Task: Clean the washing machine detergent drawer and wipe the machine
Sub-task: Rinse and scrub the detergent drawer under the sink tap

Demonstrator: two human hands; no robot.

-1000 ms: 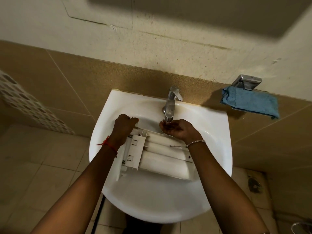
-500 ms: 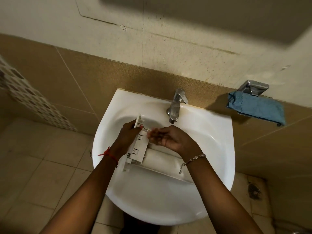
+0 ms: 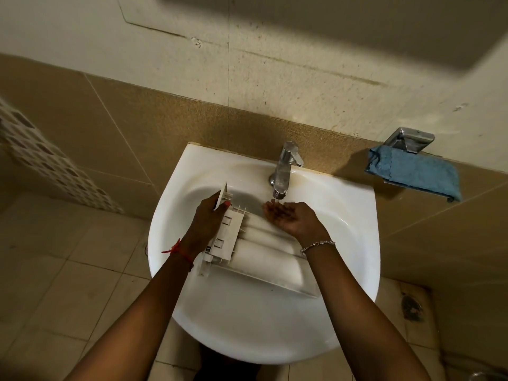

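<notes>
Position. The detergent drawer [image 3: 258,251] lies inside the sink [image 3: 343,215], set diagonally from upper left to lower right, with its left end raised against the left hand [image 3: 207,221].

Left hand. It grips that left end. The thumb is curled over the near corner and the remaining fingers are wrapped behind a thin flat panel that stands up above the hand. They are mostly hidden from view.

Right hand. The right hand [image 3: 291,218] is turned palm upward and lightly cupped just below the spout of the tap [image 3: 284,166]. Its fingers [image 3: 270,209] are relaxed, slightly spread and holding nothing. The hand hovers over the drawer's far edge; whether it touches the drawer cannot be told.

Materials and shapes. The drawer is white moulded plastic. Its left end carries a flat block with two small rectangular slots and thin ribs along its edges. From that block, long rounded ridges run side by side toward the right end. The sink is glossy white ceramic with a rounded front rim. The tap is a polished metal column.

Surroundings. A blue cloth [image 3: 415,171] with a nubby weave is draped on a chrome wall holder [image 3: 409,138] to the right. A red thread [image 3: 178,250] circles the left wrist and a metal bracelet [image 3: 317,245] the right.
</notes>
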